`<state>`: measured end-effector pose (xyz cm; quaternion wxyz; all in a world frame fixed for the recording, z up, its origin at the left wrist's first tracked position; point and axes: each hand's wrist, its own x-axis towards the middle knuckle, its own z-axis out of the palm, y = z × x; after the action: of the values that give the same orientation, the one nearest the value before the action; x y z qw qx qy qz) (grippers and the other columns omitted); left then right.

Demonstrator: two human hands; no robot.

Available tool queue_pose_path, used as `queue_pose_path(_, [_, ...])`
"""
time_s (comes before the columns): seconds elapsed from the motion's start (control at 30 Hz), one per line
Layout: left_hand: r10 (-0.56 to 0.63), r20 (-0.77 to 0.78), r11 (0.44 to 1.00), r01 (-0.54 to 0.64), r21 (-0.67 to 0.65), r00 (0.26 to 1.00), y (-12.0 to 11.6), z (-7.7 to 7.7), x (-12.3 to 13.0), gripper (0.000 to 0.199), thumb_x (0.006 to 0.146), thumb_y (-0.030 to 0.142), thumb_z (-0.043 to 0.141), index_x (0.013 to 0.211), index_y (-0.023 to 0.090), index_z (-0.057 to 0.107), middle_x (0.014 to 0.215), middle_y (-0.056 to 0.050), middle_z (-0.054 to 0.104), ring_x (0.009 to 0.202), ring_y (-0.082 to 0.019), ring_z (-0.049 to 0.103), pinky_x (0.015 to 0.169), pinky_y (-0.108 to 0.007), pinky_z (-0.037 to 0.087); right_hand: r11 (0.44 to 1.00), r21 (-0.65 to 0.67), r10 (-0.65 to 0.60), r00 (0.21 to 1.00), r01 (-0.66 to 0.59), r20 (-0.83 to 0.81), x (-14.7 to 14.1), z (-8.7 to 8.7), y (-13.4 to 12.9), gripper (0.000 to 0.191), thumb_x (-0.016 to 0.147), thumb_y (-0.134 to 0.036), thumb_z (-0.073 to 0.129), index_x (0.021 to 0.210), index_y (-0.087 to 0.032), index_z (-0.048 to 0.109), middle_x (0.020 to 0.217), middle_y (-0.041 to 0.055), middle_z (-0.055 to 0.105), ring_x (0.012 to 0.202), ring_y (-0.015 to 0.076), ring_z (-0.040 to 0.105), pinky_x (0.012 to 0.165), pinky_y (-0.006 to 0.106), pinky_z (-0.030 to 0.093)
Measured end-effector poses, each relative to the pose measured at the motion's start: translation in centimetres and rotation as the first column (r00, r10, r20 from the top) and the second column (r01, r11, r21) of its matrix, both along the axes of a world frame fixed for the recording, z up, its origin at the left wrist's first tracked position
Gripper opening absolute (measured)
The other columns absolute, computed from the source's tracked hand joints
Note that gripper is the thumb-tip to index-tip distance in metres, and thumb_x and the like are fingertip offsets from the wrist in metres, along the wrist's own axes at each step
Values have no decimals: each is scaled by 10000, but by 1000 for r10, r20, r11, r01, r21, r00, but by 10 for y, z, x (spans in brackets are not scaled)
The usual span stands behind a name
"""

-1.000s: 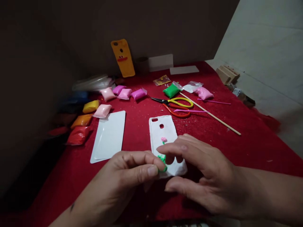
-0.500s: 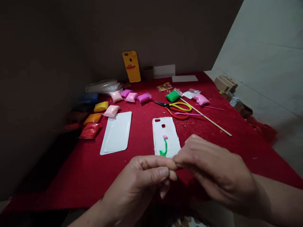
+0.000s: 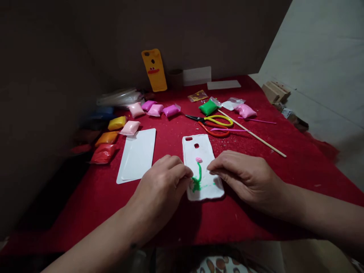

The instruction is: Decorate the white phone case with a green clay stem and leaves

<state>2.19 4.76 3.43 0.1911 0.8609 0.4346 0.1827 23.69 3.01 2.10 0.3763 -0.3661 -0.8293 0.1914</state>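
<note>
A white phone case (image 3: 207,149) lies on the red cloth before me, bearing a pink clay bud (image 3: 198,160) on a curved green clay stem (image 3: 200,172). Green clay is smeared around the stem's foot, with a faint green streak to its right. My left hand (image 3: 166,185) is over the case's left edge, its thumb and forefinger pinched close to the green clay. Over the right side of the case, my right hand (image 3: 247,176) has its fingertips pressed together. Whatever sits between the fingers of either hand is too small or hidden to make out.
White trays (image 3: 139,155) lie to the left, beside several bags of coloured clay (image 3: 118,123). Scissors (image 3: 217,120), a pink tool (image 3: 230,130), a wooden stick (image 3: 256,135) and a green clay bag (image 3: 209,107) lie beyond the case. A yellow phone case (image 3: 156,72) leans at the back.
My hands, held together in front of the case, have parted and moved forward to its two sides. The case's lower part now shows. The view has shifted slightly.
</note>
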Motion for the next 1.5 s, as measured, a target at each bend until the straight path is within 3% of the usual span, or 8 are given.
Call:
queue_pose_path(0.3, [-117, -175, 979, 143, 145, 978, -1, -1, 5, 141, 900, 176, 528, 818, 165, 643, 766, -37, 573, 732, -204, 519, 661, -344, 421, 988, -134, 58, 992, -73, -110, 3, 3, -1, 192, 855, 1, 494, 889, -92, 658, 813, 61, 626, 780, 119, 575, 703, 212, 451])
queue_pose_path(0.43, [-52, -132, 977, 78, 201, 990, 0, 5, -1, 152, 915, 174, 498, 802, 165, 599, 744, -21, 565, 695, -176, 520, 625, -310, 419, 973, -203, 96, 991, -113, -91, -1, 5, 2, 208, 848, 19, 522, 917, -86, 687, 827, 59, 625, 781, 119, 576, 701, 208, 447])
queue_pose_path(0.53, [-44, -32, 989, 48, 141, 999, -11, 6, -11, 121, 928, 157, 484, 849, 181, 573, 779, -3, 566, 716, -136, 535, 638, -258, 432, 964, -255, 84, 996, -79, 8, -7, 8, 7, 138, 853, -14, 582, 865, -92, 696, 792, 47, 614, 731, 116, 562, 663, 209, 431])
queue_pose_path(0.63, [-108, 30, 991, 105, 88, 994, -34, -7, -18, 180, 944, 123, 453, 1060, 192, 572, 946, -26, 585, 827, -122, 549, 712, -231, 459, 984, -161, 89, 989, -70, 116, -13, 9, 10, 137, 862, -38, 575, 797, -73, 690, 746, 59, 585, 708, 140, 531, 642, 242, 419])
queue_pose_path(0.73, [-57, -18, 976, 59, 211, 998, -55, -27, -18, 297, 926, 146, 500, 1221, 130, 527, 1012, -90, 590, 856, -178, 534, 736, -311, 475, 993, -89, 94, 972, -76, 216, -21, 7, 9, 160, 869, -40, 542, 788, -62, 678, 746, 77, 567, 730, 170, 510, 663, 282, 425])
queue_pose_path(0.87, [-6, -37, 925, 20, 380, 999, -64, -44, -14, 338, 891, 183, 566, 1207, 63, 554, 1033, -154, 601, 880, -243, 525, 710, -374, 482, 995, -71, 84, 950, -66, 302, -29, 5, 7, 173, 879, -55, 522, 804, -69, 677, 763, 91, 570, 746, 195, 513, 681, 318, 451])
queue_pose_path(1.3, [-29, -36, 906, 41, 421, 999, -62, -51, -15, 377, 851, 93, 525, 1217, 12, 562, 1053, -197, 623, 887, -289, 524, 689, -420, 486, 998, 53, -2, 908, -22, 420, -38, 3, -1, 216, 842, -22, 482, 903, -77, 682, 854, 130, 627, 817, 250, 563, 733, 393, 512])
queue_pose_path(1.5, [-44, -62, 906, 66, 418, 997, -61, -48, -17, 388, 850, 104, 517, 1224, 9, 557, 1049, -202, 634, 866, -289, 529, 677, -420, 492, 1000, 28, -1, 911, -11, 413, -40, 2, -4, 197, 864, -39, 481, 874, -81, 673, 819, 112, 601, 799, 242, 551, 716, 399, 510])
